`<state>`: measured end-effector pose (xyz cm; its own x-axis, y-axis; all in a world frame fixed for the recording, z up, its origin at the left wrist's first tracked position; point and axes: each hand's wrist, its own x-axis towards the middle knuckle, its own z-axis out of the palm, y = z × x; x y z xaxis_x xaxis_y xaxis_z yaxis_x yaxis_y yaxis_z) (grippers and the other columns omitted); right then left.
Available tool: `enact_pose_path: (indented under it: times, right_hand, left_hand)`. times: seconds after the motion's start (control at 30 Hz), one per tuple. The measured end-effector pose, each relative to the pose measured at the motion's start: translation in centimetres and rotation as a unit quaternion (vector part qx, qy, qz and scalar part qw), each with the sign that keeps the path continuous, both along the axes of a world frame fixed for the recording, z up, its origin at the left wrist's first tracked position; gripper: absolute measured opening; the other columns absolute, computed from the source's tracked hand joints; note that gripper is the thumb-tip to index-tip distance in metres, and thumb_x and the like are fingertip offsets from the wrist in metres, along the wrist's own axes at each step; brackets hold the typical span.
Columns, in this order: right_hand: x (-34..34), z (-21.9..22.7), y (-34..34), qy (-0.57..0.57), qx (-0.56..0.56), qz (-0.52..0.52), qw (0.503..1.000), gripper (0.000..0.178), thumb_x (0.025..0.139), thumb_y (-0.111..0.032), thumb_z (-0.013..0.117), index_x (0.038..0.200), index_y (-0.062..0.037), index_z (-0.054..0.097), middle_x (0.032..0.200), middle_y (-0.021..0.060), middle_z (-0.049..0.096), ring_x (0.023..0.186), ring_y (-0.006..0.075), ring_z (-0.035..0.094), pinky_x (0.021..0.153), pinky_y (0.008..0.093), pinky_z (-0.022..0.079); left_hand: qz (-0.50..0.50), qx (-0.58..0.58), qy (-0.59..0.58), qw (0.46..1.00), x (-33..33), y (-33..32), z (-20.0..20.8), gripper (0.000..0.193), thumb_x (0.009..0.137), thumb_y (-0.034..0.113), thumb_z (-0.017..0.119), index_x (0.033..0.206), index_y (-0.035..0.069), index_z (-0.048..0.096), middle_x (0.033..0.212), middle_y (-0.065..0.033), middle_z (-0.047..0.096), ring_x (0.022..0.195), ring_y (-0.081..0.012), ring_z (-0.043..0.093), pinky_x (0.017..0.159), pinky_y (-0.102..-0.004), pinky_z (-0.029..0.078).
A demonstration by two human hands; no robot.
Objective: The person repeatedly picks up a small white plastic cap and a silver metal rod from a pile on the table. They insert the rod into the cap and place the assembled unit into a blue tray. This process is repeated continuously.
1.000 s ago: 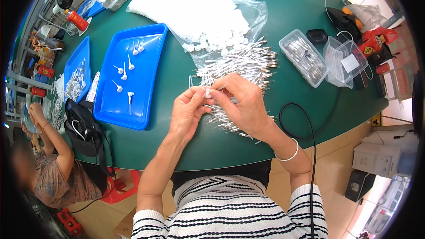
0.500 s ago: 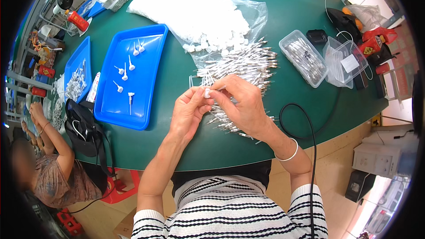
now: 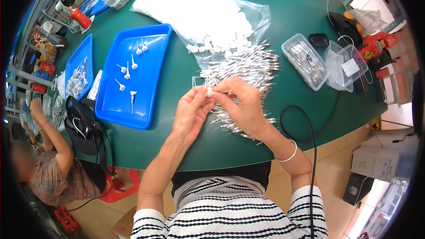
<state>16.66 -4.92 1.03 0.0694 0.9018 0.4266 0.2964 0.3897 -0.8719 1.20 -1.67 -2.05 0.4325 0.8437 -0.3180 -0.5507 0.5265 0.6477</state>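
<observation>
My left hand point(image 3: 191, 110) pinches a small white plastic cap point(image 3: 209, 91) between thumb and fingertips, over the near side of the table. Meeting it from the right, my right hand point(image 3: 244, 108) has its thumb and forefinger closed around a thin rod, mostly covered by the fingers. Just beyond both hands lies a heap of slim white-and-metal rods point(image 3: 248, 66). Behind that heap, many white caps point(image 3: 221, 44) spill from a large clear plastic bag point(image 3: 261, 15). To the left, a blue tray point(image 3: 121, 117) bears several caps with rods fitted in them.
A clear box of rods point(image 3: 305, 62) stands at the right, beside nested clear containers point(image 3: 347, 66). A black cable point(image 3: 313, 163) loops near my right forearm. On the left are a second blue tray point(image 3: 90, 46), a black bag point(image 3: 82, 126) and a seated co-worker point(image 3: 62, 172).
The whole view has shifted slightly. Both hands keep their grip on the cap and rod, with hardly any movement.
</observation>
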Motion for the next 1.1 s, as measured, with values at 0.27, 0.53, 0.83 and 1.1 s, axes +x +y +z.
enact_pose_path:
  times: [0.27,0.53,0.83,1.1]
  right_hand:
    - [0.9,1.4,0.1,0.011,-0.103,0.035,0.994,0.009,0.086,-0.006,0.065,0.093,-0.0006,0.067,0.077,0.0089,0.066,0.066,0.0166,0.063,0.059,0.0301,0.050]
    - [1.6,1.7,0.0,-0.153,-0.067,0.038,0.985,0.012,0.088,-0.011,0.064,0.094,-0.0002,0.065,0.070,0.0107,0.062,0.060,0.0178,0.059,0.055,0.0299,0.045]
    - [1.0,-0.3,0.3,-0.170,0.075,-0.006,0.982,0.010,0.086,-0.007,0.063,0.091,0.0012,0.064,0.075,0.0132,0.063,0.062,0.0260,0.061,0.056,0.0316,0.047]
    - [0.7,0.2,-0.3,0.076,-0.189,0.097,0.974,0.015,0.093,-0.013,0.061,0.091,0.0010,0.065,0.065,0.0021,0.055,0.058,0.0039,0.049,0.051,0.0212,0.038]
  left_hand:
    - [0.017,0.072,0.013,0.997,-0.6,0.2,0.3,0.030,0.089,0.010,0.067,0.115,-0.001,0.056,0.097,-0.0068,0.065,0.086,-0.0144,0.065,0.076,-0.0234,0.053]
    - [0.004,0.061,0.022,0.998,-0.5,0.1,0.9,0.031,0.088,0.006,0.066,0.116,-0.003,0.057,0.103,-0.0096,0.065,0.092,-0.0150,0.065,0.080,-0.0246,0.053]
    - [-0.005,0.074,0.003,0.997,-0.9,0.1,0.2,0.024,0.089,0.006,0.065,0.111,-0.003,0.061,0.102,-0.0084,0.065,0.088,-0.0118,0.062,0.082,-0.0253,0.051]
    - [-0.001,0.125,0.008,0.992,-0.9,-0.2,0.3,0.023,0.088,0.008,0.067,0.108,-0.002,0.062,0.097,-0.0068,0.065,0.086,-0.0117,0.060,0.081,-0.0260,0.048]
